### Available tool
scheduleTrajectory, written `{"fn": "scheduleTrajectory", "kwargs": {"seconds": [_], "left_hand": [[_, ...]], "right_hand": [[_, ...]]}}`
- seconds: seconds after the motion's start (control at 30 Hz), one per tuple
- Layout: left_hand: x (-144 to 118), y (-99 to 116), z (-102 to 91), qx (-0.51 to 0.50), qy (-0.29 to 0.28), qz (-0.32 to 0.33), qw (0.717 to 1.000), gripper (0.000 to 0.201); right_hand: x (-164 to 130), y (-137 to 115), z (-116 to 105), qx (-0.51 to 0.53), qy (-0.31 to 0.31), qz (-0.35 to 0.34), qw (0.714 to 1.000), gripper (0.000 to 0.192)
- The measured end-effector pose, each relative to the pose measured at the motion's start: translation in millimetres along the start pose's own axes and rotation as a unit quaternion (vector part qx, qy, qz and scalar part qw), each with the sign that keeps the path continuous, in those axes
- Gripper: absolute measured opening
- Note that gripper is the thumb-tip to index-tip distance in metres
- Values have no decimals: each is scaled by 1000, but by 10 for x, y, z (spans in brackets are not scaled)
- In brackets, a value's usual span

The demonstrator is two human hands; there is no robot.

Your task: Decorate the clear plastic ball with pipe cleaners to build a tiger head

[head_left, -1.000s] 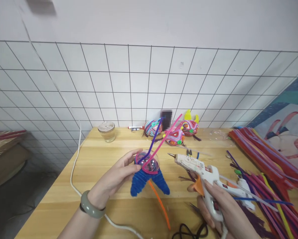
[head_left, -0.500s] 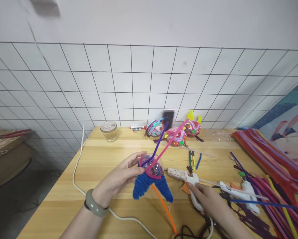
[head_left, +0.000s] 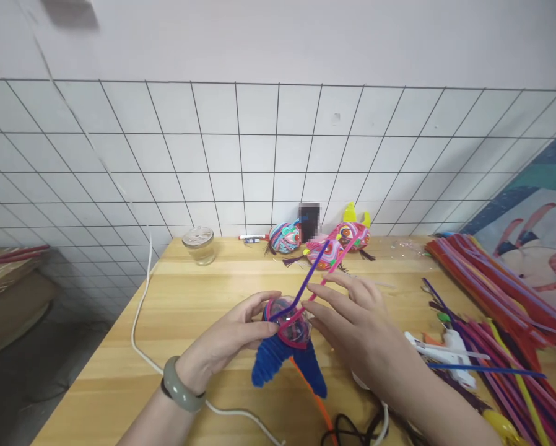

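Note:
My left hand (head_left: 243,328) is closed around the side of a clear plastic ball (head_left: 291,319) wound with pink and purple pipe cleaner. Two fuzzy blue fins (head_left: 288,362) hang below it. A purple pipe cleaner (head_left: 311,274) and a pink pipe cleaner (head_left: 339,263) stick up from the ball towards the far right. My right hand (head_left: 352,322) is at the ball's right, its fingers spread, with the tips against or just beside the pink pipe cleaner; whether they touch it is unclear. The glue gun (head_left: 362,381) lies mostly hidden under my right hand.
Yarn-wrapped fish (head_left: 324,253) stand near the tiled wall, beside a marker (head_left: 252,239). A glass jar (head_left: 199,246) sits at the back left. To the right lie another white glue gun (head_left: 452,353) and bundled pipe cleaners (head_left: 486,260). A white cord (head_left: 141,334) crosses the table.
My right hand has let go of the glue gun and moved up and left to the pipe cleaners on the ball. My left hand still holds the ball.

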State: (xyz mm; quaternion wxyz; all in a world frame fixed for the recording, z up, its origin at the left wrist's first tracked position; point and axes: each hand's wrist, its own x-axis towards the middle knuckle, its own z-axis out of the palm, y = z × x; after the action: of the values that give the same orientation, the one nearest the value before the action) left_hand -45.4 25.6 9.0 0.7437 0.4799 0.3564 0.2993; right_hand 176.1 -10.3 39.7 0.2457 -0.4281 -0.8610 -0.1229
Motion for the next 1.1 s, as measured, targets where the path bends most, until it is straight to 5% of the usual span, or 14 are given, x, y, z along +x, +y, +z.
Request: {"fn": "scheduleTrajectory", "kwargs": {"seconds": [0.43, 1.1], "left_hand": [[19, -45, -23, 6, -14, 7, 1000, 57], [56, -92, -45, 17, -11, 3, 1000, 57]], "right_hand": [[23, 55, 71, 84, -77, -18, 993, 16], [74, 9, 67, 138, -104, 18, 985, 18]]}}
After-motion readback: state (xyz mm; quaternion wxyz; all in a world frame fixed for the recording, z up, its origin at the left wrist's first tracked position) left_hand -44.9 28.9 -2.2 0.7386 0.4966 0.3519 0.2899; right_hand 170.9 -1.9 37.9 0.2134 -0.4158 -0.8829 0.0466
